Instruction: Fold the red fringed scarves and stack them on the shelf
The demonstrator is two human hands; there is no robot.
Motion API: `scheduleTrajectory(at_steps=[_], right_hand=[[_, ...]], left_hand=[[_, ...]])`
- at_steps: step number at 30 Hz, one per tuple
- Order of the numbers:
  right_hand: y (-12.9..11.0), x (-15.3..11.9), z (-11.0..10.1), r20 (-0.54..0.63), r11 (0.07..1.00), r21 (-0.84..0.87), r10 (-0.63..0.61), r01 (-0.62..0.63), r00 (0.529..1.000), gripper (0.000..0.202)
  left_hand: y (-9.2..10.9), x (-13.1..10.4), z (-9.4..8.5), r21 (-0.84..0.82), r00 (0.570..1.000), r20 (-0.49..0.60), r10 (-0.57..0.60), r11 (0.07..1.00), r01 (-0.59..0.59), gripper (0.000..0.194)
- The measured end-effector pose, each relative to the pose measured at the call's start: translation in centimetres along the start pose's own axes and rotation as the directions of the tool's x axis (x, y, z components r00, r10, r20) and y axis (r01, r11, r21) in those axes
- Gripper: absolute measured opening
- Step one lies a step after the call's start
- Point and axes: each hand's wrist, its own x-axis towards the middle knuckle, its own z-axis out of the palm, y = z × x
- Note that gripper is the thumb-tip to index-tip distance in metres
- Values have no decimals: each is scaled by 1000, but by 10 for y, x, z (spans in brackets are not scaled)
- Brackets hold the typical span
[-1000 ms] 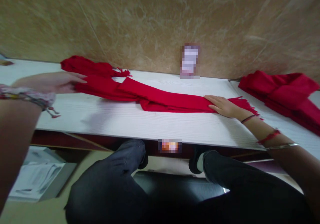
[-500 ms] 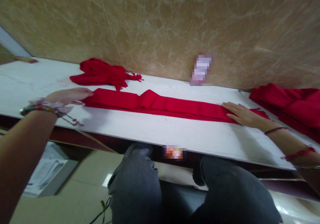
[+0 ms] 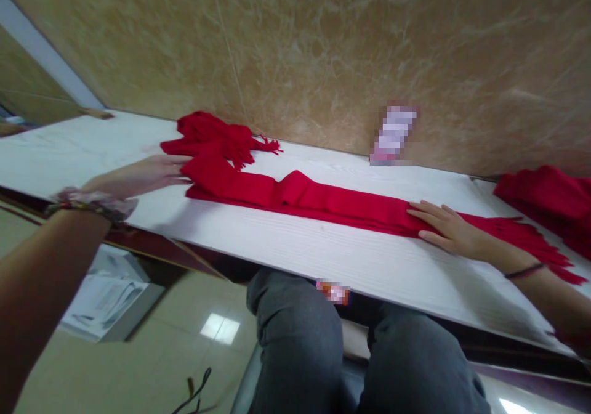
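A long red scarf (image 3: 323,199) lies stretched across the white table (image 3: 286,247), folded lengthwise into a narrow band, its fringed end trailing off to the right. My left hand (image 3: 143,177) rests at the scarf's left end, fingers on the cloth. Flat on the scarf near its right end lies my right hand (image 3: 446,229), fingers spread and pressing the cloth down. The scarf has a raised fold near its middle.
A crumpled red scarf (image 3: 212,137) lies behind the left end, near the marbled wall. A pile of red scarves (image 3: 549,201) sits at the far right. A small blurred card (image 3: 392,133) leans on the wall. Below the table are my knees and a white box (image 3: 108,300) on the floor.
The scarf went from bunched and bent to pulled out in a straighter band. My left hand drew its end leftward; my right hand stayed pressed near the fringed end. The view swung left.
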Motion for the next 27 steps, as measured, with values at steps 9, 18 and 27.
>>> scheduleTrajectory(at_steps=[9,18,27], right_hand=[[-93,99,-10,-91,950,4,-311,312,946,55],[-106,104,2,-82,946,75,-308,314,948,59],[-106,105,1,-60,954,69,-288,292,956,59]], left_hand=[[13,1,22,191,916,314,250,928,-319,41],[-19,26,26,287,933,304,192,916,-281,77],[-44,26,23,646,964,158,215,716,-266,72]])
